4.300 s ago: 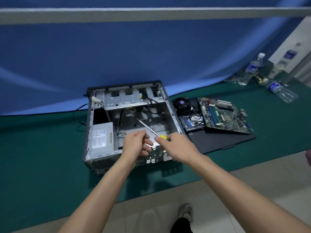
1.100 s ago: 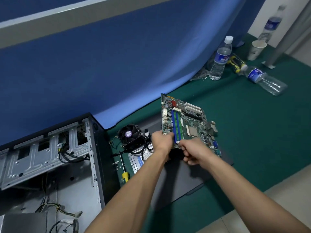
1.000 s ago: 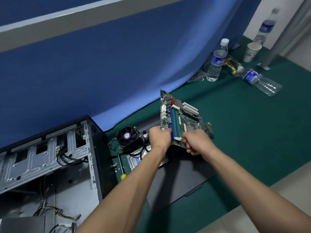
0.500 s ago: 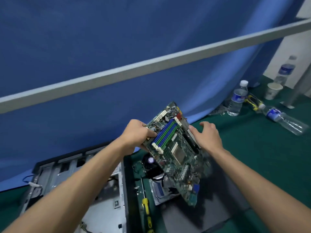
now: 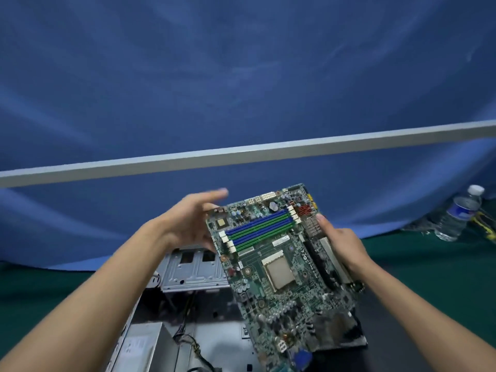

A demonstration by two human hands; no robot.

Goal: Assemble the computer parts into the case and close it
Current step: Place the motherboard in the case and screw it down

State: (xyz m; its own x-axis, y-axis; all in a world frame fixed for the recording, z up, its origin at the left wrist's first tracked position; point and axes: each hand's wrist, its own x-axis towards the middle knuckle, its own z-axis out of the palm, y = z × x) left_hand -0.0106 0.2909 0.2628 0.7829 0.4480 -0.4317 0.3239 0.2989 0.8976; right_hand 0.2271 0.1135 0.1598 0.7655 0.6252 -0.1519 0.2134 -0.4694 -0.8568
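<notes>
The green motherboard [image 5: 279, 267], with blue and green memory slots and a bare CPU socket, hangs tilted in the air above the open computer case [image 5: 214, 339]. My right hand [image 5: 346, 248] grips the board's right edge, thumb on its top face. At the board's far left corner my left hand [image 5: 193, 216] is spread with straight, blurred fingers; whether it touches the board I cannot tell. Inside the case I see the metal drive cage [image 5: 193, 269], the grey power supply [image 5: 142, 350] and loose cables. The board hides the case's right side.
A blue curtain with a grey rail [image 5: 241, 154] stands right behind the case. A water bottle [image 5: 459, 216] stands at the far right on the green mat [image 5: 429, 277]. The dark side panel [image 5: 375, 318] lies to the right of the case.
The board has moved left from above the side panel to above the case and turned flatter. My left hand has let go of its edge and spread its fingers.
</notes>
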